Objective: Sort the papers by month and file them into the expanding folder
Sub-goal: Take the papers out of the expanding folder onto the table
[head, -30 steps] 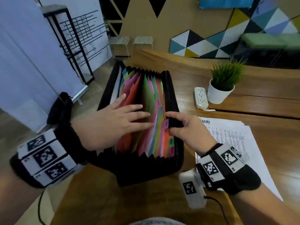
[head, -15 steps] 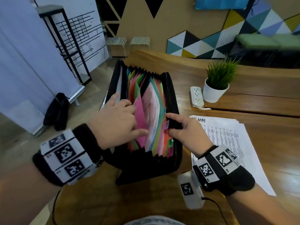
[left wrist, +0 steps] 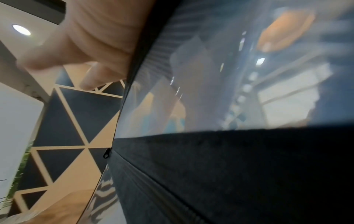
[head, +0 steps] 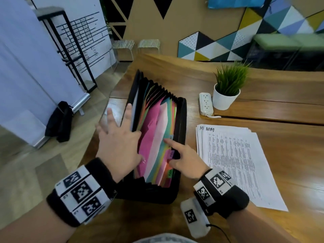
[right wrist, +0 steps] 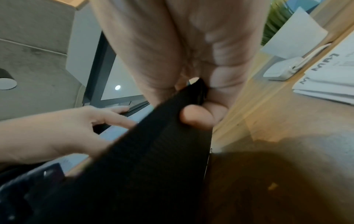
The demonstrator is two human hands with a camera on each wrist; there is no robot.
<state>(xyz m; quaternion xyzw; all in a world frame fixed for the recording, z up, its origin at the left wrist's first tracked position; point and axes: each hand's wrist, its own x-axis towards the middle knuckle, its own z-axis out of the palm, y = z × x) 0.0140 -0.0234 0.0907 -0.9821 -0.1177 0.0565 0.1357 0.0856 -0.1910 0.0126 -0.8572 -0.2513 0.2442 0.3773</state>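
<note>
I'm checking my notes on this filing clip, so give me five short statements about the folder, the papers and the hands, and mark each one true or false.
1. The expanding folder stands open on the wooden table. True.
2. The stack of printed papers lies to the left of the folder. False: it lies on the table to the folder's right.
3. The right hand grips the folder's right wall, forefinger pointing at the coloured dividers. True.
4. The left hand holds a sheet of paper. False: its fingers are spread and hold nothing, by the folder's left side.
5. The potted plant stands inside the folder. False: it stands on the table, beside a white power strip.
</note>
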